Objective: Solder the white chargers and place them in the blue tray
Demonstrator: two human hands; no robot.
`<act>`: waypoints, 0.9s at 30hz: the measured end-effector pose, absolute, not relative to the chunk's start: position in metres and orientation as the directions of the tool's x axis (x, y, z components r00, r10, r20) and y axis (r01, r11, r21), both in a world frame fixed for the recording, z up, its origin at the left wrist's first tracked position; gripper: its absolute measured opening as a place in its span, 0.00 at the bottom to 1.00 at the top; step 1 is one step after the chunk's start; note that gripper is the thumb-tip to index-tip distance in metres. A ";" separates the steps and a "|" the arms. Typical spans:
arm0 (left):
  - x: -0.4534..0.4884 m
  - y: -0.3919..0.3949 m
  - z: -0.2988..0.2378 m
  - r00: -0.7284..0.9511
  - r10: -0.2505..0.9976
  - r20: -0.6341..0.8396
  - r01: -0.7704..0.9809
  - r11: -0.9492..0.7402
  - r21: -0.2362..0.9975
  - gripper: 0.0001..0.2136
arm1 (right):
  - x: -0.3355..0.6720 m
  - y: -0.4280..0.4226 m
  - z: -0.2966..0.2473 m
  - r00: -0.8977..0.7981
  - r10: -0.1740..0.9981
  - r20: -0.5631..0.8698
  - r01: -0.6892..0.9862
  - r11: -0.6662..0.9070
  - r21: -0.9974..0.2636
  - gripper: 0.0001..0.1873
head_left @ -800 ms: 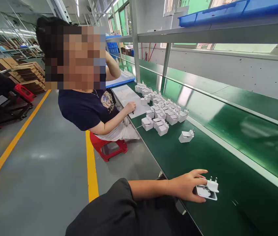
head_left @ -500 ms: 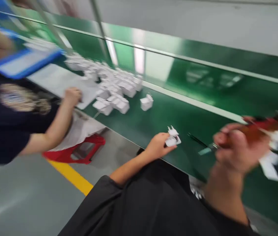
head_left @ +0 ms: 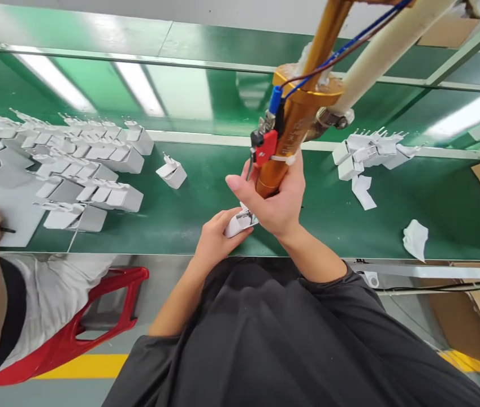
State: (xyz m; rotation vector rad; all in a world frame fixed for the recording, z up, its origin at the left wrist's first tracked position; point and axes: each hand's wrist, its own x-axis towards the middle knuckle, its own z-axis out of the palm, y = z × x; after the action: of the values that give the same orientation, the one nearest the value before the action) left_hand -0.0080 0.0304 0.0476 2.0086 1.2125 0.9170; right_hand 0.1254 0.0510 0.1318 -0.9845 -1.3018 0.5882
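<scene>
On the green belt, left hand grips one charger, right hand one driver, seemingly.

Bare green counter lay open between the lone white plug and the hanging tool; plug clusters crowded the left.

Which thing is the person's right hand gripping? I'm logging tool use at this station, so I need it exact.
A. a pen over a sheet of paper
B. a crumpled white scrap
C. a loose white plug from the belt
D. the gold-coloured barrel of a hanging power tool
D: the right hand is wrapped around the gold-coloured tool hanging from above, while the left hand holds a white plug under its tip.
</scene>
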 end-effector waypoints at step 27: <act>-0.009 0.027 0.062 0.347 0.908 0.233 0.557 -0.400 0.728 0.16 | 0.132 0.055 0.128 0.145 0.811 0.567 0.132 0.552 -0.823 0.16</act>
State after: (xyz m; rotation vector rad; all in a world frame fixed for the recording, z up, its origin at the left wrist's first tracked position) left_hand -0.0087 0.0270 0.0620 2.0779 1.2731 0.8585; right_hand 0.1315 0.0552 0.1278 -0.8959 -1.3622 0.5975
